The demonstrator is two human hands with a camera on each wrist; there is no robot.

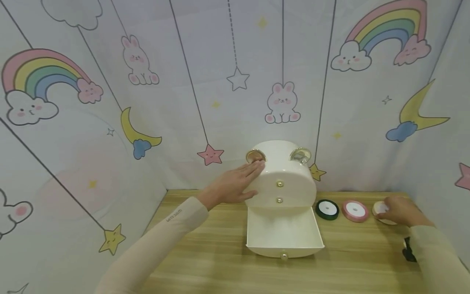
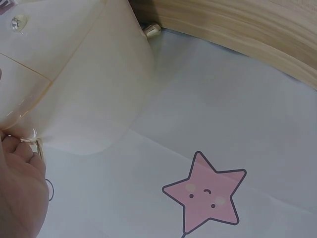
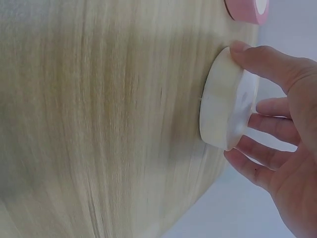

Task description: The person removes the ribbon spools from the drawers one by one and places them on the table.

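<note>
A cream rounded drawer box (image 1: 284, 179) with small bead knobs stands at the back of the wooden table (image 1: 205, 261). Its bottom drawer (image 1: 283, 234) is pulled out towards me and looks empty. My left hand (image 1: 240, 183) lies flat against the box's left side with straight fingers; the left wrist view shows the box wall (image 2: 94, 94) close up. At the far right my right hand (image 1: 398, 210) grips a cream ribbon roll (image 3: 225, 101) that lies flat on the table, thumb and fingers around its rim.
A dark green ribbon roll (image 1: 327, 209) and a pink ribbon roll (image 1: 355, 210) lie between the box and my right hand. A small black object (image 1: 408, 250) sits by my right sleeve. Printed fabric walls (image 1: 183, 81) close in the table at back and sides.
</note>
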